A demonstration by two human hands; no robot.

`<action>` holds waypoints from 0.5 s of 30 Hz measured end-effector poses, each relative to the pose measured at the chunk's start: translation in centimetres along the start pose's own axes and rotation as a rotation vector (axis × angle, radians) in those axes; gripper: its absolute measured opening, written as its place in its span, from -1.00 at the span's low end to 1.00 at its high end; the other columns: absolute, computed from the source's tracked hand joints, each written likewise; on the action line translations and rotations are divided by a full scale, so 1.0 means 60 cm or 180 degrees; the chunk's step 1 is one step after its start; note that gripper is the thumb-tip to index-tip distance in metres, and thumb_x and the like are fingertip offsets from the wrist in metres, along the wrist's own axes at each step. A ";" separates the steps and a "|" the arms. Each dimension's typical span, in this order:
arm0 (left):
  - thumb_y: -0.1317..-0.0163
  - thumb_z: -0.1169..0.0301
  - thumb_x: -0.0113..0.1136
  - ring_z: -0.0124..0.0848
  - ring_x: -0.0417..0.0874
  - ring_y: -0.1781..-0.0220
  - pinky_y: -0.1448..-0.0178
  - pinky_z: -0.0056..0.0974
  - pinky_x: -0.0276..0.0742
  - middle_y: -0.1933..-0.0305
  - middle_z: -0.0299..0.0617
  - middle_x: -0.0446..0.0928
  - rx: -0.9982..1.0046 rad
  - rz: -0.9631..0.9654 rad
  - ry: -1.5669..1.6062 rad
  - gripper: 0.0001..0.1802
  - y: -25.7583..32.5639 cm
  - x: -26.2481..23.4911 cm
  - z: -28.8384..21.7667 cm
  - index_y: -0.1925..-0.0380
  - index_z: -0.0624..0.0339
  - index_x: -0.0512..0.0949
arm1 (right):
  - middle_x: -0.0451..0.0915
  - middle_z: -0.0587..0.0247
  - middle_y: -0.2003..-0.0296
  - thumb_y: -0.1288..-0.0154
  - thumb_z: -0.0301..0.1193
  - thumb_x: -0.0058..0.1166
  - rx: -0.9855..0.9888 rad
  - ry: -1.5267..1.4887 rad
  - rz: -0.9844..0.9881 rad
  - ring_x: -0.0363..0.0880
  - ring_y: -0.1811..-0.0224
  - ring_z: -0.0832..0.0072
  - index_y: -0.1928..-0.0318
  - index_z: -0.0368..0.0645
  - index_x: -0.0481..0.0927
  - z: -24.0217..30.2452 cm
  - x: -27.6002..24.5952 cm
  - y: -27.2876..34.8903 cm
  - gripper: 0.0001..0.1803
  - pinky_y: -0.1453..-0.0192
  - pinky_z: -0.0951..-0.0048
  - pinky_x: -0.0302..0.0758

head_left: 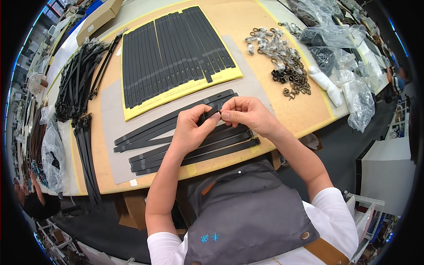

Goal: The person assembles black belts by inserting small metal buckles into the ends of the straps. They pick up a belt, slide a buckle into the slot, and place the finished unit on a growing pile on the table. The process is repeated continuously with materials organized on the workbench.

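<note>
Two hands were seen on one black strap, raised just above the desk. Its end was pinched by the left hand and right hand, fingers pressed together. Light, thin and bendy it was judged; best gripped near the end.

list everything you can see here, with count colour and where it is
strap in hand: one, black, pinched between both hands above the table
loose straps: several, black, on the grey sheet under the hands
straps in a row: many, black, side by side on the yellow mat
strap bundles: many, black, at the table's left edge
metal clasps: a heap, silver and bronze, right of the mat
plastic bags: several, clear, far right
cardboard box: one, brown, far left corner
table: one, tan
apron: one, grey, worn
left hand: holds the strap
right hand: holds the strap's end
</note>
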State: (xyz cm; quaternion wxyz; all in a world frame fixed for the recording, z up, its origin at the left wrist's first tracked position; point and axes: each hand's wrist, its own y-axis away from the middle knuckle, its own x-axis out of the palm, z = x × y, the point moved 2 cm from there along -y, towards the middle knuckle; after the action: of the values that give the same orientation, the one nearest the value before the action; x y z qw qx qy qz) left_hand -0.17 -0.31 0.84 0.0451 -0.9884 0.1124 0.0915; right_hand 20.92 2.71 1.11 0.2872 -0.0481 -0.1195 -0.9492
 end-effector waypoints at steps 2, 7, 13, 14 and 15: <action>-0.41 0.39 0.38 -0.72 0.37 0.46 0.40 -0.45 0.29 0.51 -0.47 0.52 -0.0024 -0.0022 0.0027 -0.83 0.000 -0.001 -0.001 0.27 0.28 0.69 | 0.74 0.39 0.26 -0.52 -0.25 0.34 -0.0101 -0.0061 -0.0068 0.67 0.22 0.71 0.04 -0.22 0.73 -0.006 0.003 0.001 -0.73 0.13 0.60 0.61; -0.41 0.37 0.39 -0.71 0.34 0.47 0.39 -0.45 0.28 0.52 -0.48 0.49 -0.0040 -0.0051 -0.0016 -0.83 -0.002 0.000 0.002 0.26 0.27 0.68 | 0.75 0.35 0.19 -0.56 -0.28 0.28 -0.0319 -0.0093 -0.0319 0.72 0.14 0.66 0.02 -0.24 0.69 -0.016 0.006 0.003 -0.74 0.12 0.60 0.62; -0.36 0.33 0.43 -0.61 0.41 0.40 0.34 -0.40 0.37 0.40 -0.34 0.52 0.0495 -0.0190 -0.0295 -0.75 -0.003 0.011 0.013 0.12 0.27 0.65 | 0.74 0.28 0.13 -0.61 -0.32 0.20 -0.0460 -0.0060 -0.0520 0.79 0.08 0.55 -0.01 -0.26 0.62 -0.006 -0.022 0.012 -0.77 0.11 0.56 0.69; -0.35 0.33 0.44 -0.58 0.44 0.39 0.33 -0.39 0.39 0.38 -0.30 0.54 0.0437 -0.0172 -0.0387 -0.74 -0.002 0.009 0.009 0.11 0.28 0.65 | 0.74 0.27 0.13 -0.62 -0.32 0.19 -0.0450 -0.0006 -0.0529 0.79 0.08 0.53 -0.01 -0.27 0.61 -0.004 -0.030 0.014 -0.77 0.11 0.55 0.70; -0.34 0.33 0.44 -0.56 0.47 0.38 0.32 -0.38 0.42 0.37 -0.27 0.55 0.0380 -0.0153 -0.0476 -0.72 -0.002 0.009 0.006 0.09 0.28 0.64 | 0.74 0.27 0.13 -0.62 -0.32 0.19 -0.0422 0.0031 -0.0525 0.80 0.08 0.53 0.00 -0.26 0.61 -0.001 -0.037 0.018 -0.77 0.12 0.55 0.70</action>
State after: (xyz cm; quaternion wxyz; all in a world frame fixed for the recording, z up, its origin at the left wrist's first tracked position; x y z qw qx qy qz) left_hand 0.31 -0.30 0.39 0.1143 -0.9768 0.0903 0.1570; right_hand 23.37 3.02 0.88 0.2048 -0.0524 -0.0585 -0.9756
